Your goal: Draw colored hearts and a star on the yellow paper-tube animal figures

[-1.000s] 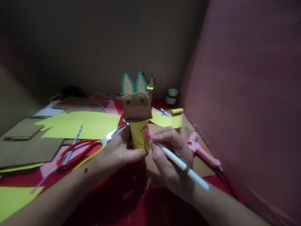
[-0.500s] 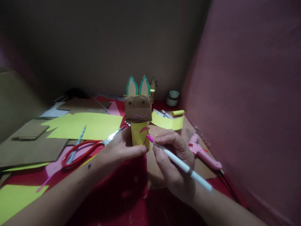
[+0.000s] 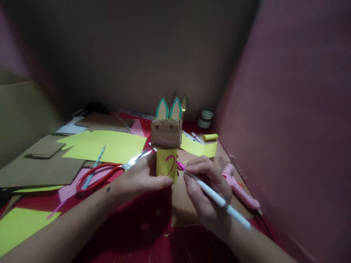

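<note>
A cardboard animal figure stands upright in front of me, with teal-edged pointed ears, two dark eye dots and a yellow paper body. On that body is a pink heart outline, its upper right partly coloured. My left hand is wrapped round the yellow body from the left, thumb across its lower front. Between thumb and fingers, my right hand grips a white felt-tip marker with a pink tip. The tip is by the body's right edge, close to the heart; whether it touches I cannot tell.
Red-handled scissors, a pencil and yellow paper lie on the left near cardboard pieces. On the right are a pink glue gun, a curled yellow strip and loose markers. A lidded jar stands behind.
The marker tip has moved off the heart to the right edge of the yellow body. The view has shifted slightly, so everything sits a little lower and further right.
</note>
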Demonstrator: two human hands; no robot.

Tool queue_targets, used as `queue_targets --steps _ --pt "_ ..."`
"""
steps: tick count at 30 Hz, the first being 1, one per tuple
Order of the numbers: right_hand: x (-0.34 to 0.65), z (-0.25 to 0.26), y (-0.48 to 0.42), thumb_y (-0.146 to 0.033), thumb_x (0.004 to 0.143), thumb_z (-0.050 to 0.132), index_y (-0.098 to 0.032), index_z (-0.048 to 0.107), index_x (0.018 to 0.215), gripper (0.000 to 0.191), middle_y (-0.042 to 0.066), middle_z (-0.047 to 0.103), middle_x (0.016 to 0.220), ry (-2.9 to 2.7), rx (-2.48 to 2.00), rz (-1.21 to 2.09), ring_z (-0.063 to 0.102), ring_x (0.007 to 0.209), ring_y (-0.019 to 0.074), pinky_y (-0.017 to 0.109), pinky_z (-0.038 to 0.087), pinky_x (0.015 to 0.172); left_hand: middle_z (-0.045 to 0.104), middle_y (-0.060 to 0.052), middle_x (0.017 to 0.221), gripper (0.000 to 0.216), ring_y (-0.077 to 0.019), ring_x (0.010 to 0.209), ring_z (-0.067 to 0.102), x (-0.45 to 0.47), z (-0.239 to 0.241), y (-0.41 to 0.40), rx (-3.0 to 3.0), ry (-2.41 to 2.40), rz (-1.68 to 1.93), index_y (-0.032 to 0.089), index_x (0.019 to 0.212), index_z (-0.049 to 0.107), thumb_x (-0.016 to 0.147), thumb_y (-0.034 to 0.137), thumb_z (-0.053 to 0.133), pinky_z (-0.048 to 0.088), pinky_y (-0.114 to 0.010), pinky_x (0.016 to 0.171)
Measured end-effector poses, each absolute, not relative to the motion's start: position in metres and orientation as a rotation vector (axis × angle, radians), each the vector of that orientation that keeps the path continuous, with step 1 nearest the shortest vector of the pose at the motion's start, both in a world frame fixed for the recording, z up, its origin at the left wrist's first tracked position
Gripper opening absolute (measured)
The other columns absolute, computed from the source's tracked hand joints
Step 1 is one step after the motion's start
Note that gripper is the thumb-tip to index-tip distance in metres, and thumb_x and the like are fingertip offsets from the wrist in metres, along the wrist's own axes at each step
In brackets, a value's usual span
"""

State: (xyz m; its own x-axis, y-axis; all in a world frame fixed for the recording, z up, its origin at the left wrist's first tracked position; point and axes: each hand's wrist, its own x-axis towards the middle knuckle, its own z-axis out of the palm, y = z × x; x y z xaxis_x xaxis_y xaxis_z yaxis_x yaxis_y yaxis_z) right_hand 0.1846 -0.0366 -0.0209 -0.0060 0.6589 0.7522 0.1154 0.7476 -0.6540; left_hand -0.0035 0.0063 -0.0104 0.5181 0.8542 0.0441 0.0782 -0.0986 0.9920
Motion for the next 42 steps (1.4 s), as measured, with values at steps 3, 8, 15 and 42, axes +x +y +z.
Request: queue_targets --steps 3,8,15,42 --pt "0.185 -0.022 -0.037 -0.005 0.088 0.058 -0.024 0.064 0.095 0.021 0.000 0.062 0.088 -1.551 -0.663 0.480 0.063 0.078 0.0127 0.024 0.053 0.065 0.075 -0.010 0.115 0.051 -0.0324 0.111 0.068 -0.002 -0.009 0.007 1.537 0.775 0.789 0.018 0.123 0.063 0.077 0.028 0.081 0.055 -0.040 0.089" --pt "0.185 -0.022 -0.036 -0.006 0.088 0.060 -0.024 0.064 0.092 0.020 0.000 0.062 0.087 -1.545 -0.687 0.455 0.062 0.077 0.0127 0.024 0.054 0.065 0.074 -0.010 0.116 0.048 -0.0324 0.112 0.067 0.000 -0.007 0.006 1.517 0.737 0.795 0.018 0.120 0.064 0.077 0.030 0.081 0.055 -0.039 0.090" --pt "0.186 -0.025 -0.037 -0.003 0.086 0.059 -0.025 0.064 0.095 0.024 0.001 0.062 0.089 -1.565 -0.684 0.445 0.062 0.084 0.0134 0.024 0.055 0.069 0.074 -0.007 0.115 0.046 -0.0301 0.112 0.067 -0.002 -0.013 0.008 1.508 0.732 0.765 0.020 0.121 0.065 0.080 0.033 0.080 0.052 -0.040 0.094" --pt "0.186 -0.030 -0.035 -0.007 0.089 0.060 -0.027 0.062 0.096 0.021 -0.002 0.063 0.083 -1.600 -0.750 0.391 0.065 0.077 0.0133 0.026 0.053 0.066 0.071 -0.010 0.124 0.049 -0.0316 0.117 0.063 -0.001 -0.006 0.007 1.572 0.778 0.701 0.017 0.127 0.060 0.082 0.026 0.077 0.050 -0.042 0.098"
